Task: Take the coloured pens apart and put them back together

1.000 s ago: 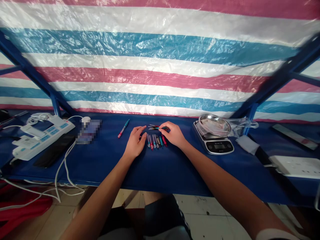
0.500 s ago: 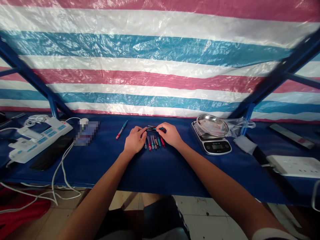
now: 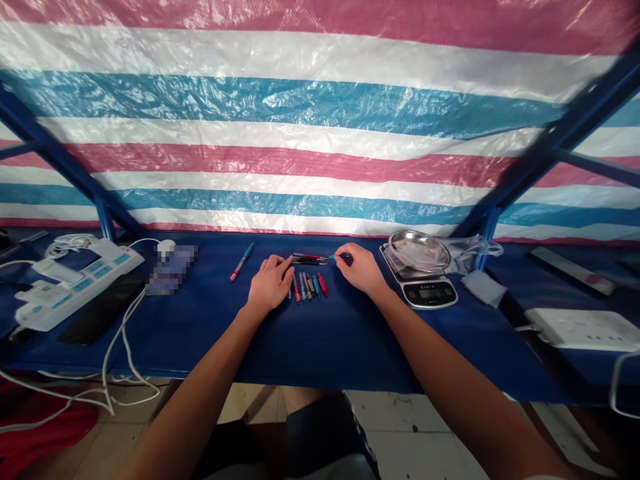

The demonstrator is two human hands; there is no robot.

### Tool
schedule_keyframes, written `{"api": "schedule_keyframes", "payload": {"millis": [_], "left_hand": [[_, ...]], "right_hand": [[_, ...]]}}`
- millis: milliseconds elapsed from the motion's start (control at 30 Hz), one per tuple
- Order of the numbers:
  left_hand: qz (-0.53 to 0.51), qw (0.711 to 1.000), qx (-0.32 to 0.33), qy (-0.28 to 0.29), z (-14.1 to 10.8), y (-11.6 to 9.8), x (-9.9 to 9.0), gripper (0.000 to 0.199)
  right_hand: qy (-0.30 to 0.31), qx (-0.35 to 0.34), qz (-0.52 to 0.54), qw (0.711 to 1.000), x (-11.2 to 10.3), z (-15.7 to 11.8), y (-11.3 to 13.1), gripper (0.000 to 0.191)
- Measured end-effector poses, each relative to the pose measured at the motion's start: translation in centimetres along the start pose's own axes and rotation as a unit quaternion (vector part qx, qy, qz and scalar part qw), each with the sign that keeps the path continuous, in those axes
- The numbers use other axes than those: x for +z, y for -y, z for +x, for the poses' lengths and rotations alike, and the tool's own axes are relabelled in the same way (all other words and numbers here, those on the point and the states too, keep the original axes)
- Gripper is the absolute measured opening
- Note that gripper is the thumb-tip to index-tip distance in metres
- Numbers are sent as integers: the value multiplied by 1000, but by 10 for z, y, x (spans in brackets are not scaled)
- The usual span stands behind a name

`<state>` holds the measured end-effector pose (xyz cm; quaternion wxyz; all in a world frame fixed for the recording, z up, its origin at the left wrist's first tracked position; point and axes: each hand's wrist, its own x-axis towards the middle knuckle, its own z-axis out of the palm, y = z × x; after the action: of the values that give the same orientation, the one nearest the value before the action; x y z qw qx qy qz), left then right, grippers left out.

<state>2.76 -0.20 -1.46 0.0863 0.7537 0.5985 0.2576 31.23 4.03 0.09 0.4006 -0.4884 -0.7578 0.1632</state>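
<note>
- Pens in a row [image 3: 307,285]: about seven, side by side on the blue tabletop [image 3: 330,350], lying lengthwise toward the person; the even spacing suggests they were set out by hand.
- Crosswise pens [image 3: 309,259]: about three, thin and bunched just above the row, apart from it; the bunching makes the count uncertain.
- Right hand [image 3: 361,270]: its grip appears pinched on one dark pen with a teal tip [image 3: 344,256], held level with the crosswise pens and pointing at them, as though being lined up with them.
- Left hand [image 3: 270,283]: its grip is spread, palm down and empty, with the fingers [image 3: 286,265] just beside the left end of the row, apparently resting there.
- Lone pen [image 3: 241,262]: one, teal with a pink end, well apart to the left of the row.
- Kitchen scale [image 3: 419,293]: one, digital, to the right of the pens, with a steel dish [image 3: 419,250] on top, seemingly serving as its pan. One plastic bag [image 3: 475,248] and one grey cloth [image 3: 479,289] lie just beside it.
- Power strips: two, white, one at the far left [image 3: 80,283] and one at the far right [image 3: 585,330], placed at the ends, with white cables [image 3: 120,347] trailing over the front edge.
- Pixelated object [image 3: 173,269]: one, too blurred to identify.
- Striped tarp [image 3: 300,100]: one, hanging behind the tabletop.
</note>
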Motion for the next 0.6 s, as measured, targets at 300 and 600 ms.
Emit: {"api": "schedule_keyframes", "payload": {"millis": [300,600], "left_hand": [[-121,992,-2,-43,0,8,-6,42],[-133,991,-3,-28,-8,5,-12,33]], "right_hand": [[61,22,20,998,-3,-2,17,10],[165,-11,-52,985,-4,-11,22,17]]}}
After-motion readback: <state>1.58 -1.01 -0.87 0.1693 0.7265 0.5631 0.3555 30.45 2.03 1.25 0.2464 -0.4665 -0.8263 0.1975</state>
